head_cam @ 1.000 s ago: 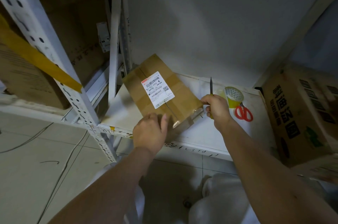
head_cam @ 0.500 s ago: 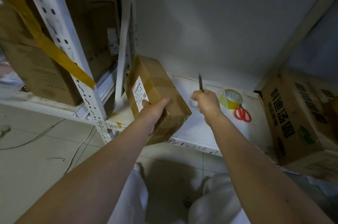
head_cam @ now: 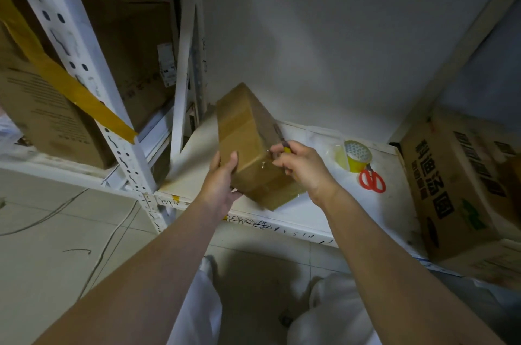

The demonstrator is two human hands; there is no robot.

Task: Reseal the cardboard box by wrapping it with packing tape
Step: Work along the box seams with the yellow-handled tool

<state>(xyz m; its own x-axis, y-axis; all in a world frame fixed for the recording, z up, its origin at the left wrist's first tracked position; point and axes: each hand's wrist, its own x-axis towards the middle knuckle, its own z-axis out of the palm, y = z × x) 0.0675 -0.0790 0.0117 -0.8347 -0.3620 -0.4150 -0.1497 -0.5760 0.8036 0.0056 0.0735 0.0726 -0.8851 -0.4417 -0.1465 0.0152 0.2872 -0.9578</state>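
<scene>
A small brown cardboard box point(head_cam: 245, 136), wrapped in clear tape, stands tipped up on one edge on the white shelf point(head_cam: 310, 203). My left hand point(head_cam: 222, 178) grips its near left corner, thumb on the upper face. My right hand point(head_cam: 301, 164) holds a yellow-handled knife point(head_cam: 282, 141) whose blade lies against the box's right side. A roll of packing tape point(head_cam: 356, 155) sits on the shelf to the right, apart from both hands.
Red-handled scissors point(head_cam: 372, 179) lie beside the tape roll. A large printed carton point(head_cam: 462, 186) stands at the right. White shelf uprights point(head_cam: 84, 68) and more cartons point(head_cam: 48, 116) fill the left. Tiled floor and cables lie below.
My left hand has turned the box further, so its label face no longer shows. My right hand moved left and brought the knife from upright in the air against the box.
</scene>
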